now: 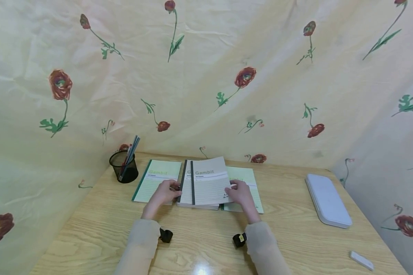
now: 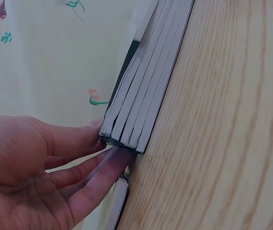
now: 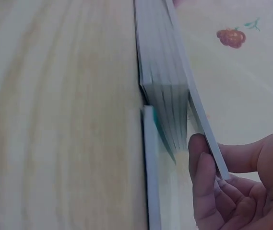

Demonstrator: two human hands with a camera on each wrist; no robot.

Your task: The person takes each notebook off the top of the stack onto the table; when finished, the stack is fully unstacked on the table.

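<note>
A stack of notebooks (image 2: 141, 81) lies in the middle of the table, spines to the left. On top, shifted right, is a grey "Gambit" notebook (image 1: 210, 187) with a dark spine strip. My right hand (image 1: 240, 191) pinches its right edge between thumb and fingers; in the right wrist view this edge of the notebook (image 3: 206, 127) is tilted up off the stack. My left hand (image 1: 166, 193) holds the stack at its spine side, thumb at the upper edge and fingers by the lower one. Light green notebooks lie on both sides, the left one (image 1: 141, 191) and the right one (image 1: 256, 191).
A black mesh pen cup (image 1: 127, 173) with pens stands at the back left. At the right lie a white case (image 1: 328, 200) and a small white eraser-like block (image 1: 361, 260). Flower-patterned cloth (image 1: 206, 95) hangs behind the wooden table (image 1: 199, 244).
</note>
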